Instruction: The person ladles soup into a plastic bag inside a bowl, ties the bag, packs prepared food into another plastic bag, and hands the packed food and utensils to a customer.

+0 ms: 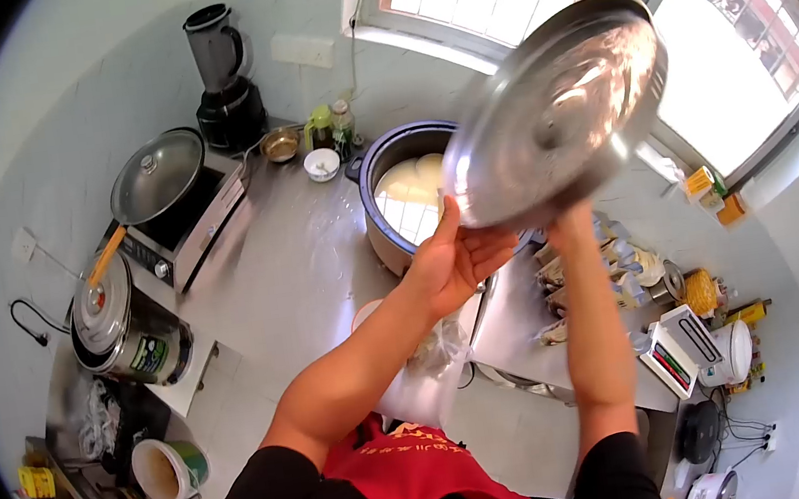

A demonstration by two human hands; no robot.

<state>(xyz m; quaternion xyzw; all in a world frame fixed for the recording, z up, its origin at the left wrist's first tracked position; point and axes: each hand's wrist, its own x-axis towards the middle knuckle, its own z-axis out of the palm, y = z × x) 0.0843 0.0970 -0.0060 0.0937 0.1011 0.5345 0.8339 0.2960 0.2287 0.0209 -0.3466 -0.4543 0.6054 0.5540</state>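
Note:
A large, shiny metal pot lid (pixel 554 118) is tilted steeply in the air, up and to the right of a deep pot. My left hand (pixel 466 259) has its thumb over the lower left rim of the lid, with the other fingers below it. My right hand (pixel 573 222) grips the lower right rim; its fingers are mostly hidden behind the lid. The deep pot (pixel 383 213) stands uncovered on the metal counter and contains pale liquid with rounded pale pieces. The lid covers part of the pot's right side from view.
A white bowl (pixel 321 165), bottles (pixel 343 126) and a blender (pixel 224 81) stand at the back. A lidded wok (pixel 158 175) rests on a cooker at left, near a steel pot (pixel 133 335). Several packets (pixel 624 265) and a white scale (pixel 671 360) are at right.

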